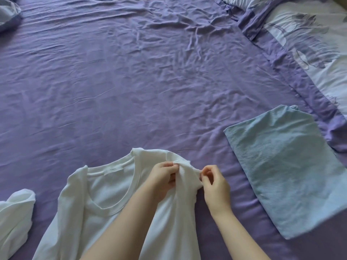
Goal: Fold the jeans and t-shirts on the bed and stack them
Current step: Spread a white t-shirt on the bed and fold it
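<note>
While the white t-shirt (105, 199) lies neck-up on the near part of the bed (131, 81), its right shoulder is bunched. Left hand (163, 177) grips that bunch; right hand (216, 186) pinches the sleeve edge just beside it. To do this well: pull the sleeve out flat, smooth the seam, then fold inward. Right of the shirt, well apart: folded blue garment (289, 171). Left of it: another white piece (15, 216), unfolded.

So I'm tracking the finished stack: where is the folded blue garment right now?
In the head view the folded blue garment lies flat on the purple sheet, to the right of the right hand and the white t-shirt.
</note>
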A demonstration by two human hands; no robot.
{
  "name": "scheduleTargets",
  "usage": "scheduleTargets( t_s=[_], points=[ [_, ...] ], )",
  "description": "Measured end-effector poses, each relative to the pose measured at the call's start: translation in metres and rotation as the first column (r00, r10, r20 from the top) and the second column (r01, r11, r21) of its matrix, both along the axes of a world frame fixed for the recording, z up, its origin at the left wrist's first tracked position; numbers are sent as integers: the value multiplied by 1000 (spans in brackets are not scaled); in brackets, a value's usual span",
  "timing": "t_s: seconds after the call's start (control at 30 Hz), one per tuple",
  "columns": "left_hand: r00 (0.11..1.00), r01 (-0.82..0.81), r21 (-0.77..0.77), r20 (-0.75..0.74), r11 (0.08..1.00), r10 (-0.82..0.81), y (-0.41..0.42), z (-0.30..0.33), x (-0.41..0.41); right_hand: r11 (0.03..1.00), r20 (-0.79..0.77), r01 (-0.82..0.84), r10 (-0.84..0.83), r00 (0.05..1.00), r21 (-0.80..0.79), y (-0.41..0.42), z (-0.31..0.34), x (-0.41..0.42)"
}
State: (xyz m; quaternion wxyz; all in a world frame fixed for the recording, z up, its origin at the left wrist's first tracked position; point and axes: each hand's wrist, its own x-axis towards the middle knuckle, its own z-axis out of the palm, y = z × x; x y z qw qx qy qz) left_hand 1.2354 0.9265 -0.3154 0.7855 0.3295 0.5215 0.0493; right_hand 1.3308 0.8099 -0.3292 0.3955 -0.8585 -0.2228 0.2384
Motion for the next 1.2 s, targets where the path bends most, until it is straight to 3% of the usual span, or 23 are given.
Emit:
scheduleTargets(
  t_s=[0.1,0.27,0.37,0.43,0.5,0.67,0.73,0.77,0.83,0.87,0.93,1.03,1.2],
  points=[
    [997,-60,-28,55,998,61,-1,1,-2,984,-24,-174,174,984,27,2,4,-6],
    [985,-172,-24,-7,985,172,-8,2,3,923,-116,-347,331,936,-166,4,2,-16],
    [997,-71,5,9,997,71,-12,10,5,957,-81,-233,222,972,-174,9,7,-14],
    [995,104,130,-18,986,-102,-15,10,4,966,-59,-189,181,982,-177,8,9,-11],
    [963,268,274,-54,924,-264,-20,8,3,971,-22,-168,167,986,-169,5,12,-7],
    [902,423,419,-114,803,-416,-24,10,16,991,92,42,-30,995,-130,-4,13,11],
    [884,463,522,-213,716,-416,-23,10,19,994,91,65,-56,994,-93,-5,13,22],
    [859,508,611,-305,607,-411,-20,9,20,995,83,54,-47,995,-83,-6,14,27],
    [761,636,718,-524,282,-383,-11,3,20,998,68,37,-33,997,-59,-9,14,31],
    [699,697,704,-626,137,-346,-6,-1,19,998,70,31,-27,997,-53,-12,14,31],
    [573,797,602,-783,-60,-240,4,-7,19,999,81,14,-11,997,-33,-21,11,28],
    [458,866,479,-875,-142,-154,13,-13,19,993,86,-109,106,991,35,-37,7,13],
    [468,878,472,-881,-78,-65,21,-16,20,931,253,-363,345,904,27,-52,4,-9]
  ],
)
